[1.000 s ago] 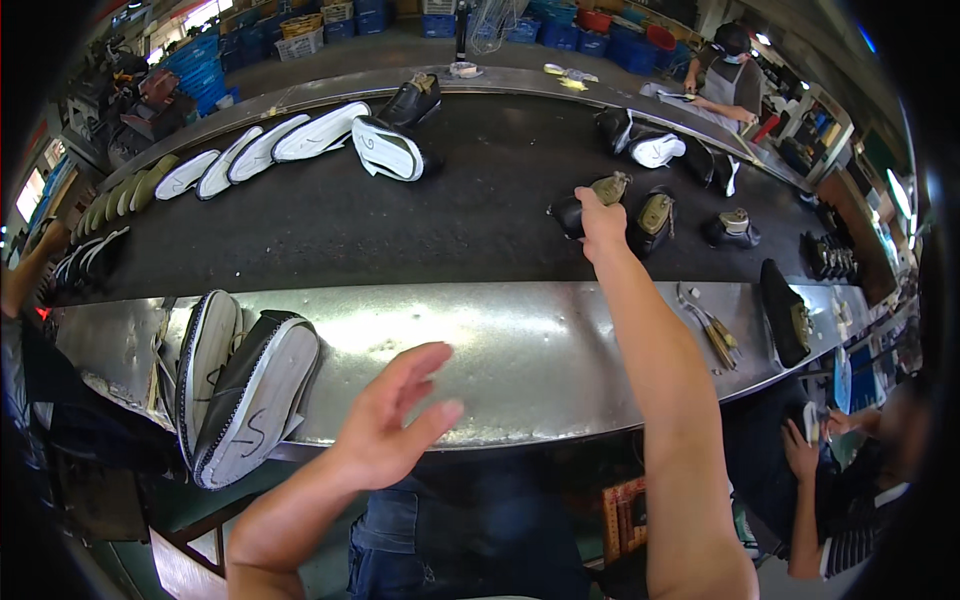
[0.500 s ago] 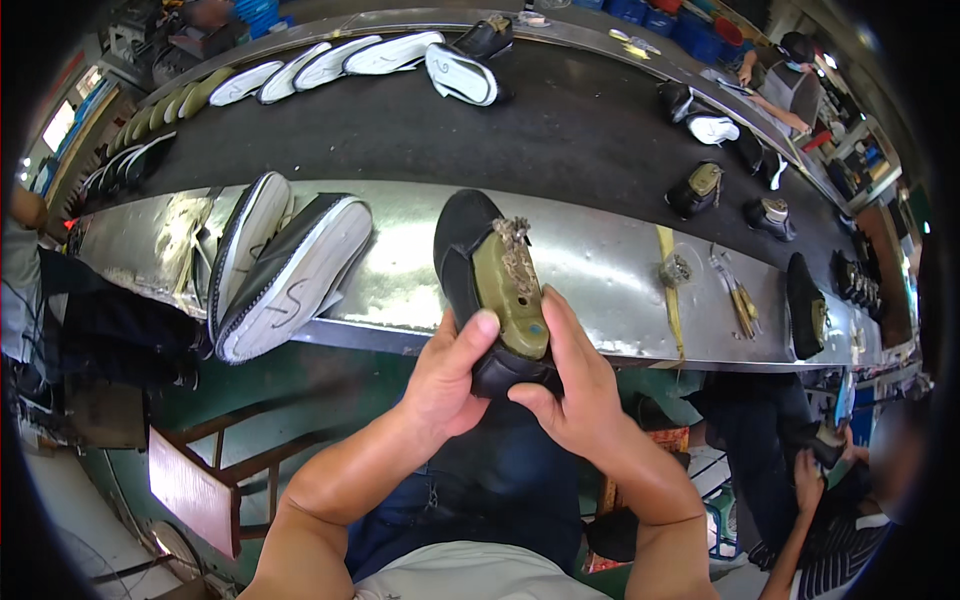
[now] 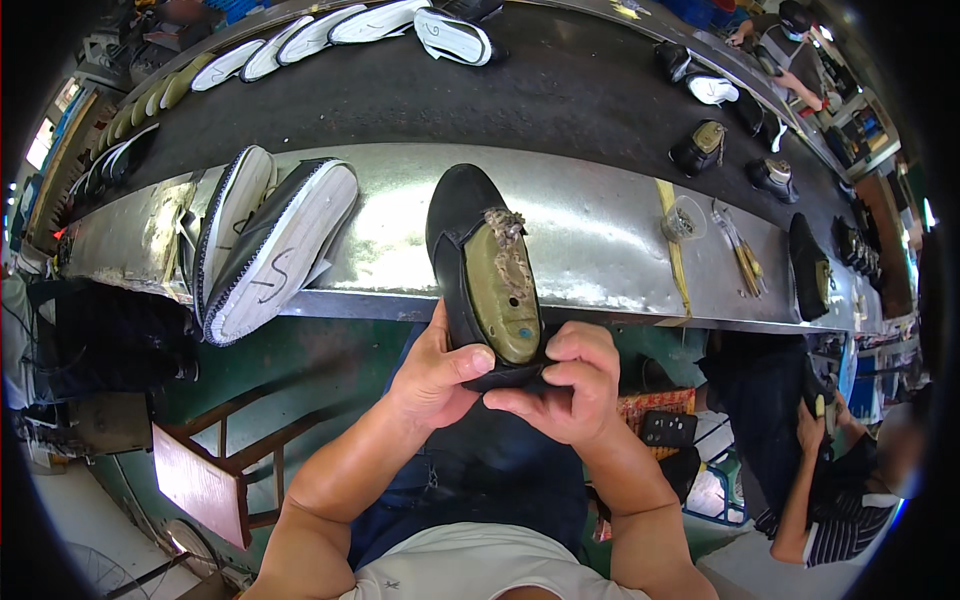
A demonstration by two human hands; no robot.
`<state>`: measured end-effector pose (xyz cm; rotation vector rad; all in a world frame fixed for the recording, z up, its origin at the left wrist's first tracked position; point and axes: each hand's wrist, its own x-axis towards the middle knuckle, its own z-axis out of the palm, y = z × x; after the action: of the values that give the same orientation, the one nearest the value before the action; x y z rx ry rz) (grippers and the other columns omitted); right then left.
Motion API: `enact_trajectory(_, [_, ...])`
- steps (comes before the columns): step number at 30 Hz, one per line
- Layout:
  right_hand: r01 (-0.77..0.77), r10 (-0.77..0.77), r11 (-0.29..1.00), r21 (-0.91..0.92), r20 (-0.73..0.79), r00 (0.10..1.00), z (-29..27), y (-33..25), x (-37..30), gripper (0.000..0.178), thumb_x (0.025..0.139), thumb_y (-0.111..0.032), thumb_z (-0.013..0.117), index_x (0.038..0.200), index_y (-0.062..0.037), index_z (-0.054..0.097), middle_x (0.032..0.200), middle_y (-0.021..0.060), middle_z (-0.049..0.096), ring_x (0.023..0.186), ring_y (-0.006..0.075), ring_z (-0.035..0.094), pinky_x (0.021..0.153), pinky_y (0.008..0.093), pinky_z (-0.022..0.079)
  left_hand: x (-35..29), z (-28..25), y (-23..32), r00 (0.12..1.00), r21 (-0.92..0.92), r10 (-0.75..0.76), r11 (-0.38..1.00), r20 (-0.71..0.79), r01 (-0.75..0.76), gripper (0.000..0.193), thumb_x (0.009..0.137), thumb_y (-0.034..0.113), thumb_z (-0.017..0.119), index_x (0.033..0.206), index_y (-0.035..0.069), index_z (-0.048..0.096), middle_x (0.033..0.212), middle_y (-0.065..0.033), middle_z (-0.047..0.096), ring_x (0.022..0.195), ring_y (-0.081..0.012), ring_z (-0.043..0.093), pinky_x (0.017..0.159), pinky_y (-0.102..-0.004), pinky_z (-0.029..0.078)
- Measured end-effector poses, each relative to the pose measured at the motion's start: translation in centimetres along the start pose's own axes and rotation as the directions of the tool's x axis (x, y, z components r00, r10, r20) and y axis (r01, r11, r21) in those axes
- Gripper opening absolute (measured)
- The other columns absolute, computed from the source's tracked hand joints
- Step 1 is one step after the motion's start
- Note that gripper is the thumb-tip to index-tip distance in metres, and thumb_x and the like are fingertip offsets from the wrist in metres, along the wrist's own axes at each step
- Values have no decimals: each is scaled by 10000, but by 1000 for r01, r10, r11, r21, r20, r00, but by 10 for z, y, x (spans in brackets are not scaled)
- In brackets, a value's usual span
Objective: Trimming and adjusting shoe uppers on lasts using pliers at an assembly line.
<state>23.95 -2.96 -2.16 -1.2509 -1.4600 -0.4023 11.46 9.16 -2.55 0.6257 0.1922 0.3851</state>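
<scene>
Both grips are closed on the heel end of a black shoe [image 3: 482, 275]: the left hand [image 3: 435, 375] on its left side with the thumb over the edge, the right hand [image 3: 565, 385] pinching from the right. The shoe is bottom-up, with a tan insole showing. Its long way points from the hands to the steel worktop [image 3: 600, 215], toe over the worktop's near edge. Both hands are equally near.

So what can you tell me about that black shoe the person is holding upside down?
The black shoe upper is held bottom-up, with no outsole on it: an olive-tan insole board shows, with bunched gathered material near the front. The black material looks like leather. Its toe points away over the shiny metal bench edge. The left hand and right hand pinch its heel end.
</scene>
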Motion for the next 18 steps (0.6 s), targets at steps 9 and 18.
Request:
enact_trajectory(9, [-12,-30,992,127,323,946,2,18,46,548,691,-304,892,1121,-53,663,1349,157,618,1277,420,561,1084,547,401,-11,3,-5,996,-102,-89,991,20,91,931,838,207,841,1545,116,243,1460,-109,456,1346,-266,504,1112,-443,471])
enact_trajectory(18, [-194,169,959,208,130,977,0,13,42,525,744,-181,834,1201,-6,645,1299,202,638,1356,347,535,1150,518,359,-3,15,0,999,48,-42,998,-30,44,799,974,364,695,1578,92,247,1494,-113,452,1381,-247,469,1152,-425,409])
